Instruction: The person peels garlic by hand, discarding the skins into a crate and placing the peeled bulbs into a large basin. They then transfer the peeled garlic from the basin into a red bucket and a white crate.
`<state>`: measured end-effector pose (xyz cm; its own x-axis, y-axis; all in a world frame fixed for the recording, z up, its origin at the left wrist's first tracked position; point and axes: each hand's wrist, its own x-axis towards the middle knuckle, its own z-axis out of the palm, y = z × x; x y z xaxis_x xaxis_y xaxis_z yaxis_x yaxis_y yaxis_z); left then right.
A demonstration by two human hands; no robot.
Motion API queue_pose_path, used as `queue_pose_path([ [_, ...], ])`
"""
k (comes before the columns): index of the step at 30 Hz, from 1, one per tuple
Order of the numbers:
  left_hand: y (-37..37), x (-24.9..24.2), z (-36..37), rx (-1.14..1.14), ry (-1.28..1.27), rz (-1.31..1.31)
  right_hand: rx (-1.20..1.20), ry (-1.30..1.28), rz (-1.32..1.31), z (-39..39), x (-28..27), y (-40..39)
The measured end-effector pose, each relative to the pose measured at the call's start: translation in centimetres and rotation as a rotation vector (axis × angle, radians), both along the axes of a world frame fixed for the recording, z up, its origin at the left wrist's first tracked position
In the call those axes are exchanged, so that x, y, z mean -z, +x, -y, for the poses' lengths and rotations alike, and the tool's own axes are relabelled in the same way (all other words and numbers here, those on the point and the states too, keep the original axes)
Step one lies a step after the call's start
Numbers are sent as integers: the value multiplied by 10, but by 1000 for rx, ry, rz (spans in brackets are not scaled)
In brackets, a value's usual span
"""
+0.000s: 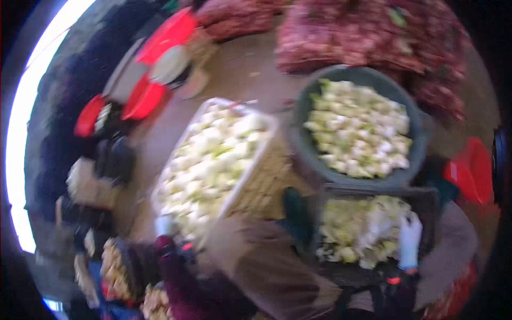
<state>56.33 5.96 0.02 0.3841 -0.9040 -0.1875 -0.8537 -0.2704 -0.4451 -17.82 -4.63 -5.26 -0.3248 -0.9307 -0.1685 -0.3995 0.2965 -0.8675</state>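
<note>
My left hand (164, 226), in a pale glove, is at the lower left edge of a white crate (156, 200) full of pale peeled pieces that look like onions. Its fingers are blurred, and whether it holds anything cannot be made out. My right hand (410, 240), in a white and light blue glove, reaches into the right side of a dark crate (433, 213). Its fingers look slightly apart, with nothing clear between them. Pale, leafy pieces (346, 229) lie in that crate beside the hand.
Beyond the dark crate stands a round grey-green tub (298, 130) of pale pieces. Red mesh sacks (346, 40) lie at the back. Red containers (168, 37) are at the upper left, and another red object (472, 170) is at the right. My legs (256, 261) lie between the crates.
</note>
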Motion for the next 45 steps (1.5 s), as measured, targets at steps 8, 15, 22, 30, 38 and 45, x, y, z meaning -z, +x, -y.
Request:
queue_pose_path([
  [8, -195, -236, 208, -23, -626, -1065, -87, 72, 177, 1, -30, 24],
  [15, -526, -157, 344, 357, 234, -1321, -153, 95, 190, -4, -2, 13],
  [22, -679, 117, 452, 782, -111, -975, 8, 7, 294, -5, -21, -12],
  [30, -666, 52, 373, 120, -22, -1662, 19, -115, 359, 1, -37, -25],
  [38, -583, -53, 150, -618, -163, -2221, -303, -199, 145, -11, -67, 7],
  [45, -567, -32, 73, -570, -567, -2133, -562, -65, -17, -43, -57, 38],
])
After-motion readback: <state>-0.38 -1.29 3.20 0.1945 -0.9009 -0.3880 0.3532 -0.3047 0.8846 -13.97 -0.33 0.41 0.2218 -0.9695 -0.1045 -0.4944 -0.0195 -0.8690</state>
